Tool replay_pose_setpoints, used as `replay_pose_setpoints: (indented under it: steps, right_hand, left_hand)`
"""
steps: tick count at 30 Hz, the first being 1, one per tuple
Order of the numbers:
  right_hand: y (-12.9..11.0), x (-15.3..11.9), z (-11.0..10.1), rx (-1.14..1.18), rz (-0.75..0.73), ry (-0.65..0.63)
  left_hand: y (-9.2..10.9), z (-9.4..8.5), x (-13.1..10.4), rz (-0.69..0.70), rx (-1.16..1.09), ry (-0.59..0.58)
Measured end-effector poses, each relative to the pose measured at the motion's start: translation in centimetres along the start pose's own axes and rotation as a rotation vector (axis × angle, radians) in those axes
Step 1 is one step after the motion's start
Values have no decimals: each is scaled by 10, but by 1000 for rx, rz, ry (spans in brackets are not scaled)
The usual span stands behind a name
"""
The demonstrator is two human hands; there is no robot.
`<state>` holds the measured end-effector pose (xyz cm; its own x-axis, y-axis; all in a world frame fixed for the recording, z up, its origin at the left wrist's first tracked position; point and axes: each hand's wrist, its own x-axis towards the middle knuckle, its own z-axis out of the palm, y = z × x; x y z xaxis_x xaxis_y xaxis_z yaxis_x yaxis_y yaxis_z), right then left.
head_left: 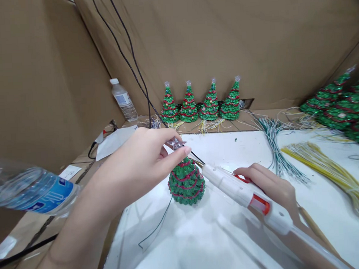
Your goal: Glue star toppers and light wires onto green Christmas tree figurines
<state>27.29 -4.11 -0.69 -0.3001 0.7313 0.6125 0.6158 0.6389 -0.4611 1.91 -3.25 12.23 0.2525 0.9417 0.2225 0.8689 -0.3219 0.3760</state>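
Observation:
A small green Christmas tree figurine (187,182) with red garlands stands upright on the white board in front of me. My left hand (147,160) is closed at its top, thumb and fingers pinching a clear star (175,143). In my right hand (271,188) is a slim white glue gun (239,187) with orange-red parts and a translucent stick running out of its back. Its brass-coloured tip points at the tree's upper part, close below the star; whether it touches cannot be told. A thin green wire (160,225) trails from the tree's base.
Several finished-looking trees (188,104) with stars line the back, and more trees (343,106) lie at the right. Bundles of green wires (274,145) and yellow wires (328,167) lie on the board (179,247). Water bottles (34,190) stand left; black cables (130,52) hang down behind my left hand.

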Motion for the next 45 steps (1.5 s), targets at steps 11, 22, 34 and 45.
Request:
replay_pose_setpoints:
  steps: [11,22,34,45]
  right_hand:
    - [-8,-1,5,0,-13,31]
    - [0,1,9,87,-97,-8]
    - [-1,4,9,20,-95,35]
    - [-2,4,-2,59,-78,-43]
  left_hand:
    - [6,-7,1,103,11,155]
    - [3,-7,-1,179,78,172]
    - [2,-4,2,267,14,133]
    - [8,-2,1,361,-36,128]
